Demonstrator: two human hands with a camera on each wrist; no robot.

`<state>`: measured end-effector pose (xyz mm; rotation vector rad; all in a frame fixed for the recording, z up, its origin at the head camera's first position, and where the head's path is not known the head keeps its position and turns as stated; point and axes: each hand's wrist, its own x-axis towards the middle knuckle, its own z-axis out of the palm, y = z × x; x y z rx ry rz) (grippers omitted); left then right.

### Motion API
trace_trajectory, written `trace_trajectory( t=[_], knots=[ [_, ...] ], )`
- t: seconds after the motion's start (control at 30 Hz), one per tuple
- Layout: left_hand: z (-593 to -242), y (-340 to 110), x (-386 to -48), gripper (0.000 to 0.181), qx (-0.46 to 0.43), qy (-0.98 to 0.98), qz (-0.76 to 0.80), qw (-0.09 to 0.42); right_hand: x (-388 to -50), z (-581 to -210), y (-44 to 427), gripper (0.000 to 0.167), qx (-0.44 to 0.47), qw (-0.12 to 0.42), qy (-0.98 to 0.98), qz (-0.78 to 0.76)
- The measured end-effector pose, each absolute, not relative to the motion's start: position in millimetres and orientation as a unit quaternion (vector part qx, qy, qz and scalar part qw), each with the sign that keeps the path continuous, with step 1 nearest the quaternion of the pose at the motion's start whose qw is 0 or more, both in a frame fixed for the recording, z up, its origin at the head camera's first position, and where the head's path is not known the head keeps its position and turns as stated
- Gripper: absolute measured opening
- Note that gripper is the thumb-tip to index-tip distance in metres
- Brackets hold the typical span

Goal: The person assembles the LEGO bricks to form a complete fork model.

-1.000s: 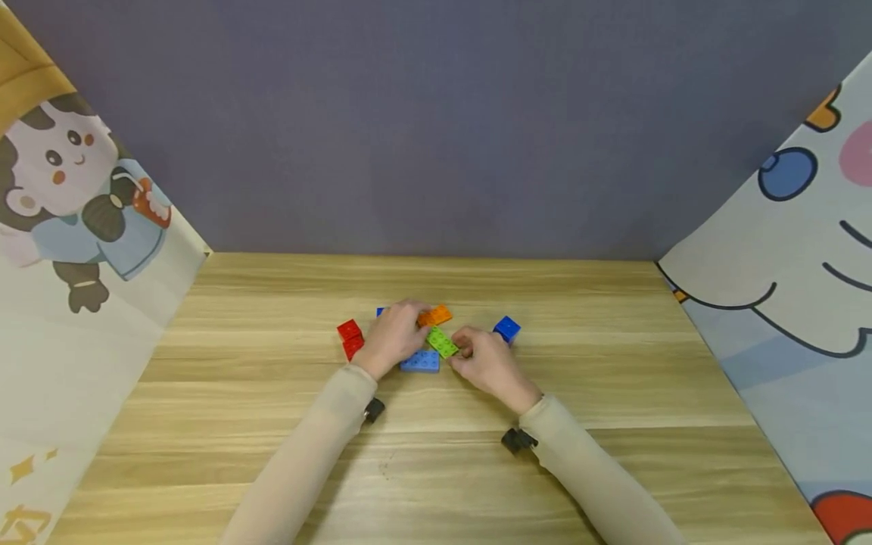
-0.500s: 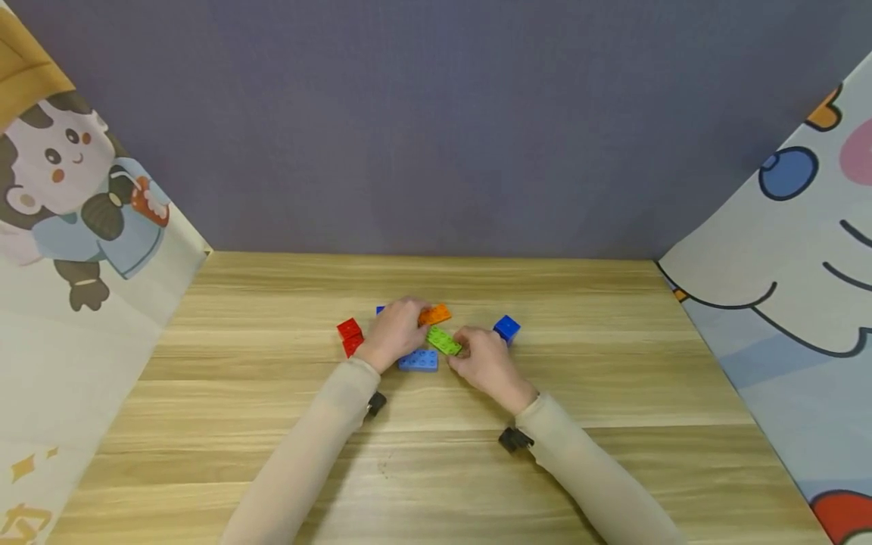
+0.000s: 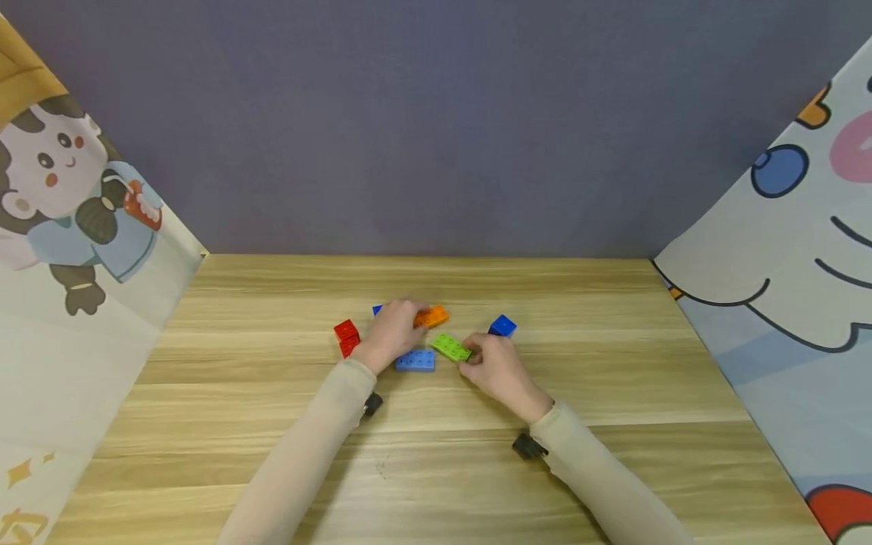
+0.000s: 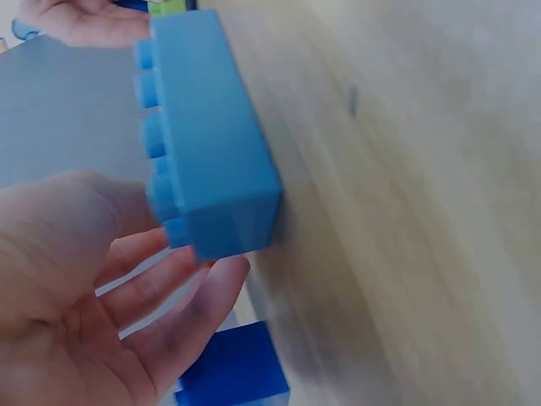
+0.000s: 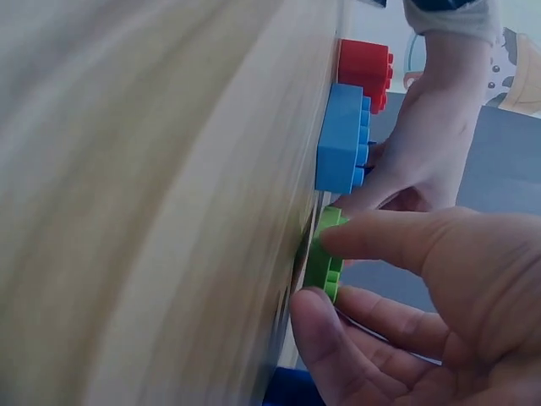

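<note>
Green block (image 3: 449,347) in right fingers (image 5: 393,317); light-blue block (image 3: 415,361) on table (image 3: 436,469).

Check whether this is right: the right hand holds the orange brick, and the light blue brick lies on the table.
The colour is wrong: the head view shows the right hand holding the green brick. The light blue brick does lie on the table.

Counter (image 3: 436,496): wood-grain, light and darker bands running left to right; small dark specks on near half. Far side: plain grey-blue panel (image 3: 436,129). Left wall (image 3: 88,363): white, printed cartoon figure (image 3: 64,219) with red cup (image 3: 141,204); orange star (image 3: 19,472) toward near end. Right wall (image 3: 722,253): white cartoon print, blue oval (image 3: 780,171), pink patch (image 3: 853,147).
</note>
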<state>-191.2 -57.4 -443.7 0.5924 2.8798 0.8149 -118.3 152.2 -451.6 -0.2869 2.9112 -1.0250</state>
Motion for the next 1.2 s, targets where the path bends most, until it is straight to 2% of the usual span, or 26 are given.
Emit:
trace_trajectory(
  t=[0.4,0.87,1.2],
  knots=[
    [-430.8,-74.4,-160.8,0.037,0.238,0.928,0.284,0.034,-111.8,-449.6,163.1,0.031,-0.086,0.035,0.933,-0.348],
    [-426.8,-104.3,-128.8,0.038,0.288,0.915,0.279,0.029,-106.6,-452.1,179.7,0.033,-0.149,0.04,0.917,-0.368],
    [-422.8,-117.5,-101.9,0.038,0.29,0.92,0.261,0.042,-103.3,-449.3,188.9,0.03,-0.222,0.063,0.905,-0.357]
  ],
)
